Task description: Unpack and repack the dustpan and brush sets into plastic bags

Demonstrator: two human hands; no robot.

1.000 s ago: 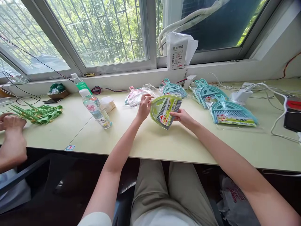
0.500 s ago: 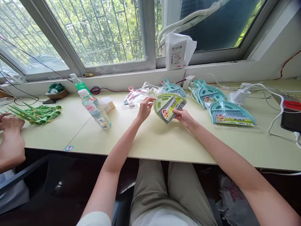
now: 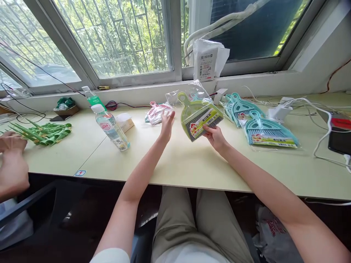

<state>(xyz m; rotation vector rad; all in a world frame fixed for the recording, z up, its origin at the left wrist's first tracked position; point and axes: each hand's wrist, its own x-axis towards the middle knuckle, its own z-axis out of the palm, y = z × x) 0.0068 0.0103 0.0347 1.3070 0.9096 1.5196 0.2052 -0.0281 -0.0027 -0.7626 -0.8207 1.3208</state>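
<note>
My right hand (image 3: pixel 215 138) grips a green dustpan and brush set (image 3: pixel 189 116) by its lower right edge, thumb on the printed label. Clear plastic wrap (image 3: pixel 196 89) surrounds the set and flares out past its handle. To the left of it, my left hand (image 3: pixel 166 126) is raised with fingers apart, holding nothing and not touching the set. A pink dustpan set (image 3: pixel 158 110) in plastic lies behind my left hand. On the right rest wrapped teal dustpan sets, one (image 3: pixel 270 133) nearer me and several (image 3: pixel 241 107) overlapping behind it.
Two bottles, one clear (image 3: pixel 111 128) and one green-labelled (image 3: pixel 91 98), stand left beside a tissue pack (image 3: pixel 124 122). A person's hand (image 3: pixel 12 142) touches green plant stalks (image 3: pixel 44 131) at far left. White cables (image 3: pixel 325 120) and a black phone (image 3: pixel 340 140) lie at right.
My left hand has let go of the green set and opened, fingers now upright. The set has tilted more upright, showing its handle and spread plastic wrap. My right hand keeps its grip.
</note>
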